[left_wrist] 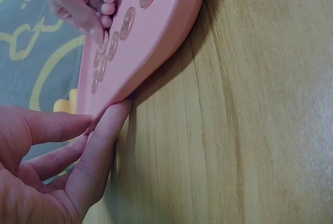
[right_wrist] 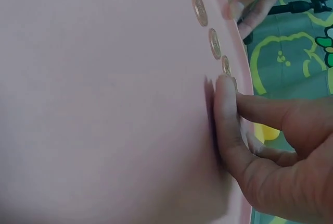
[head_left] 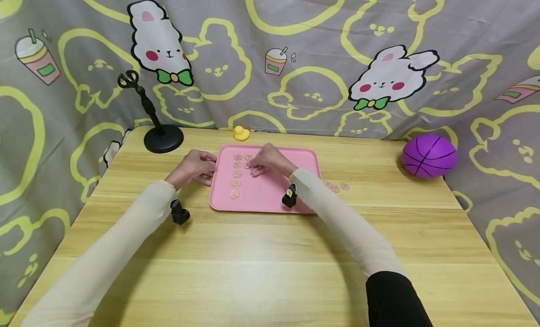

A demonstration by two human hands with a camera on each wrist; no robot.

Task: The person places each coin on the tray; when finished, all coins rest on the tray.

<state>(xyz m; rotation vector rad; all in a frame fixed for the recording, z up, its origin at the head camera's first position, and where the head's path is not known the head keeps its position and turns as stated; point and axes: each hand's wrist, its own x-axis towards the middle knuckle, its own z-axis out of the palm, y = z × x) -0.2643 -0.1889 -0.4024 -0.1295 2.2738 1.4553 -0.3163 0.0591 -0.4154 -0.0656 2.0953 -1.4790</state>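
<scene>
Several round copper-coloured coins lie on a pink tray, in a column along its left side with a short second column starting at the far end. My right hand reaches over the tray and pinches a coin low at the second column, its fingertips close to the tray surface. In the right wrist view the fingers partly hide that coin. My left hand pinches the tray's left rim between thumb and fingers.
More coins lie on the wooden table just right of the tray, partly behind my right forearm. A yellow rubber duck sits behind the tray. A black stand is at back left, a purple ball at back right.
</scene>
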